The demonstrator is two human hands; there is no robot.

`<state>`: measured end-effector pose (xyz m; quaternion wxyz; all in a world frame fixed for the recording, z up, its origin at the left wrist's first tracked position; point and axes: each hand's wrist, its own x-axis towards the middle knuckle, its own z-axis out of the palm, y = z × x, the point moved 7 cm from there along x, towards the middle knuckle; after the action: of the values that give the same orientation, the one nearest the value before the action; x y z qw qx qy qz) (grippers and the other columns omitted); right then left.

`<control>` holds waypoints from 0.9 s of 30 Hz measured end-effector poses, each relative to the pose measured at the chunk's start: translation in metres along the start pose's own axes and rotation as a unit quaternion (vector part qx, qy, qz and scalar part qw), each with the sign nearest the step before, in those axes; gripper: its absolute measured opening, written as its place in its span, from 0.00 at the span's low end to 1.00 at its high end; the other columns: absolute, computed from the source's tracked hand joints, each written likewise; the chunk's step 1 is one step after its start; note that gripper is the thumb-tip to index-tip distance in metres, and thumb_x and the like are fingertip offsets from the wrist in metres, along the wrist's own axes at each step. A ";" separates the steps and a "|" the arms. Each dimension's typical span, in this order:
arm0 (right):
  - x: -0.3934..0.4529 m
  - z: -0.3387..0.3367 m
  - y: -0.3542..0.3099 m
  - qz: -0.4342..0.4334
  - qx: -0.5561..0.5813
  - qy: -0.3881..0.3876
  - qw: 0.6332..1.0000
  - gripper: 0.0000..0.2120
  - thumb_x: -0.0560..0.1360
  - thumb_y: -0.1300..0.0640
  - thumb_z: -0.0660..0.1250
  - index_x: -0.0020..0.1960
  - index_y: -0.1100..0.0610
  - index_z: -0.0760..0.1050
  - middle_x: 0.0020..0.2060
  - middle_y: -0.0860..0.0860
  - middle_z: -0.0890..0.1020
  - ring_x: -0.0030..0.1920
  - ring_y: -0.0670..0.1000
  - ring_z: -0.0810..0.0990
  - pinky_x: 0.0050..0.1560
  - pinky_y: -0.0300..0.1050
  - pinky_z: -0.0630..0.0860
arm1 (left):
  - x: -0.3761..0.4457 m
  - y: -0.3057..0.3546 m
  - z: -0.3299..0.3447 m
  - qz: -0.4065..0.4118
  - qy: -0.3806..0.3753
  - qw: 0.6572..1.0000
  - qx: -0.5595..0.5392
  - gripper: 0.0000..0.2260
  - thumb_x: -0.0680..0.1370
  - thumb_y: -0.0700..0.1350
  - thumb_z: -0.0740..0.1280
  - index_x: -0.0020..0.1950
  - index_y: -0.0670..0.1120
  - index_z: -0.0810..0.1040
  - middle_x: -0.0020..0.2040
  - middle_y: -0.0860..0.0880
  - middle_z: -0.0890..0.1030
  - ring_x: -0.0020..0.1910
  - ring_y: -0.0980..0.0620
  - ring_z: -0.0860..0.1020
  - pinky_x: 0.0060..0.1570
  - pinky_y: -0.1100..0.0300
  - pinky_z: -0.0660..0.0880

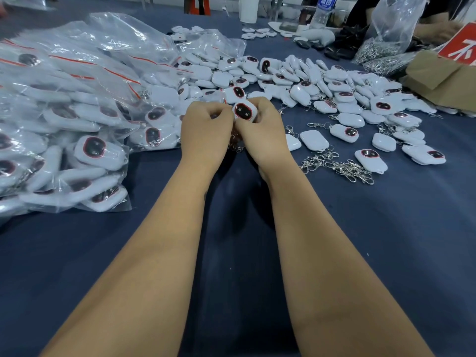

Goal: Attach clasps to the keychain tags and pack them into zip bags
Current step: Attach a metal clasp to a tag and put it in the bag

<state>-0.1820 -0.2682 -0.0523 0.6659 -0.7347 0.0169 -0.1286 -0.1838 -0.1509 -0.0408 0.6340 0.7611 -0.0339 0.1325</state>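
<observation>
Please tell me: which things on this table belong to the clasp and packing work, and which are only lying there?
Job: held tag, loose tags, clasp pile, filled zip bags, both hands.

Lying about: water bottle, cardboard box, red sign.

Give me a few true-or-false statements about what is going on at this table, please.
1. Both hands hold one white tag. True.
2. The bagged tags lie to the person's right. False: they are piled on the left.
3. Loose clasps lie on the cloth right of the right hand. True.
4. The left hand rests flat on the table. False: its fingers curl at the tag.
5. The table is covered in red cloth. False: it is dark blue.
</observation>
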 end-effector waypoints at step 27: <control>0.000 -0.004 -0.002 0.065 0.035 -0.003 0.997 0.15 0.73 0.62 0.61 0.29 0.52 0.72 0.25 0.47 0.78 0.23 0.45 0.69 0.23 0.34 0.65 | 0.007 -0.003 -0.005 0.010 0.032 0.999 0.021 0.06 0.75 0.42 0.68 0.43 0.45 0.86 0.28 0.60 0.77 0.27 0.66 0.72 0.31 0.73 0.67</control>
<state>-0.1835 -0.2716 -0.0497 0.6981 -0.7087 0.0579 -0.0834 -0.1773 -0.1447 -0.0417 0.6173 0.7693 -0.0183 0.1636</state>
